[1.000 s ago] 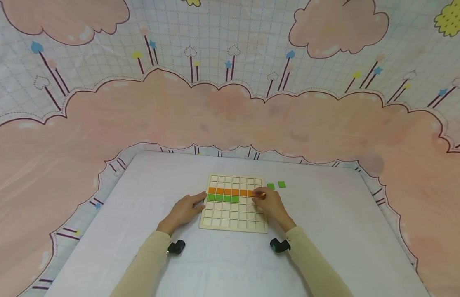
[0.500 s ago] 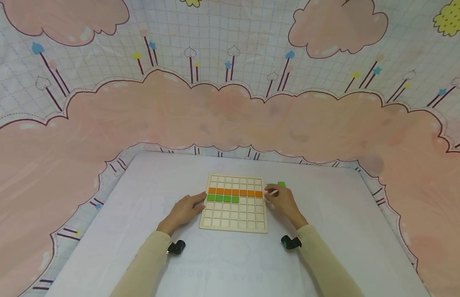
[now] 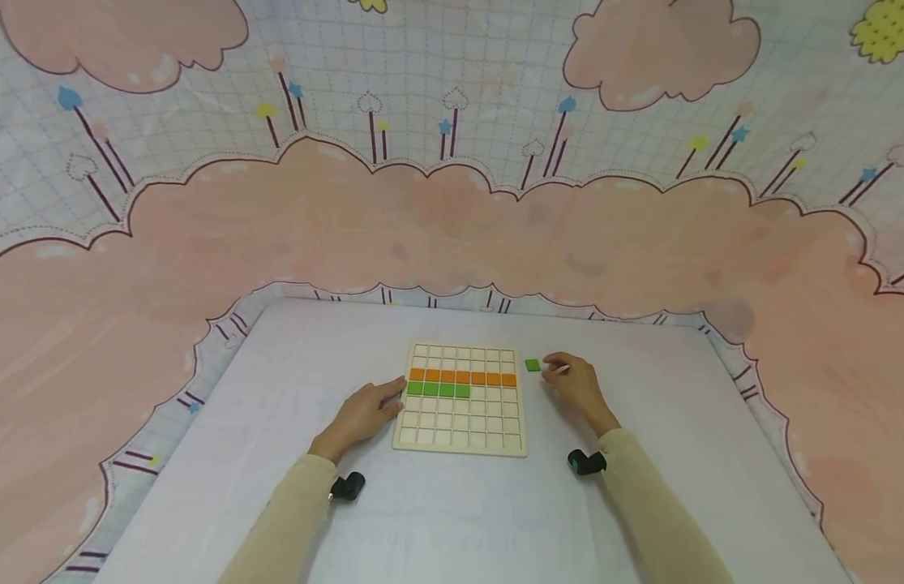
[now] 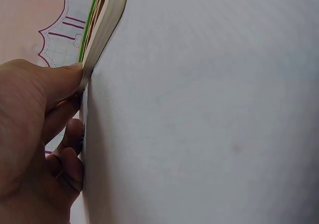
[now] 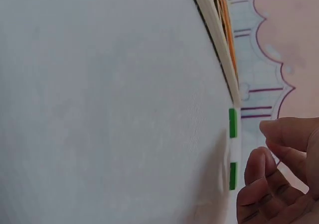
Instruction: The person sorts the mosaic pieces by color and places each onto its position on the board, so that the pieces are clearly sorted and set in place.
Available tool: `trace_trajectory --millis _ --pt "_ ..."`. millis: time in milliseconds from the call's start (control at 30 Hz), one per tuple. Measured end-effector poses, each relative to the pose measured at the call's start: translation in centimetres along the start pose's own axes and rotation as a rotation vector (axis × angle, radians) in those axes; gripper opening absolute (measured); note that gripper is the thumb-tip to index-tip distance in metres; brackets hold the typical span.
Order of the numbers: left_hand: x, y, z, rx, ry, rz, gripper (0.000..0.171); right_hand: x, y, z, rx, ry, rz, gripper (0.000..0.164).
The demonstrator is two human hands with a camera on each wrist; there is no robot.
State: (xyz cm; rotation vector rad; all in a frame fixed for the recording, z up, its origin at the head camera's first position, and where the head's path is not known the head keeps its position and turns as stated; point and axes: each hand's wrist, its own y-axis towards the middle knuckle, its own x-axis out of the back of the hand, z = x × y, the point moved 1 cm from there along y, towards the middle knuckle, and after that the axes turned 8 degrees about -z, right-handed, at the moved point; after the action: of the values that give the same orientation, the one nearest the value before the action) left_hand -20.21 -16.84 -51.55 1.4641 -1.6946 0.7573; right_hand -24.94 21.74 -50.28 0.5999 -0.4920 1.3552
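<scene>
A pale wooden grid board [image 3: 459, 422] lies on the table, with a full row of orange tiles [image 3: 455, 377] and several green tiles [image 3: 439, 390] in the row below. My left hand [image 3: 360, 422] rests at the board's left edge; in the left wrist view the thumb [image 4: 65, 79] touches the board's side. Right of the board is my right hand [image 3: 577, 388], holding nothing, thumb and fingers bent and apart. Beside it lies a loose green tile [image 3: 533, 366]. The right wrist view shows two loose green tiles, the nearer one [image 5: 233, 176] hidden by the hand in the head view.
A white cloth [image 3: 313, 341] covers the table. Behind and around it hangs a patterned curtain [image 3: 452, 219] with pink clouds. A small black device [image 3: 586, 463] sits at the right wrist and another black device [image 3: 348, 487] at the left.
My right hand has moved right, from the end of the orange row to the loose green tiles, uncovering the last orange tile. The left hand stays in place.
</scene>
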Motion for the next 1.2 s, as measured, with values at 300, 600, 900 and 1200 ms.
trace_trajectory --millis 300,600,900,1200 --pt "0.0 -0.1 -0.1 0.004 -0.006 0.006 0.051 0.8 1.4 -1.7 -0.025 -0.059 0.000 0.034" --pt "-0.1 0.0 0.0 0.002 -0.007 0.002 0.051 1.4 2.8 -2.8 -0.018 -0.094 0.010 0.039" --pt "-0.2 0.1 0.2 0.016 -0.010 0.009 0.052 1.7 3.6 -2.6 -0.068 -0.119 0.086 0.041" --pt "-0.1 0.1 0.0 -0.006 0.003 0.001 0.052 1.6 3.8 -2.7 -0.100 -0.112 0.095 0.038"
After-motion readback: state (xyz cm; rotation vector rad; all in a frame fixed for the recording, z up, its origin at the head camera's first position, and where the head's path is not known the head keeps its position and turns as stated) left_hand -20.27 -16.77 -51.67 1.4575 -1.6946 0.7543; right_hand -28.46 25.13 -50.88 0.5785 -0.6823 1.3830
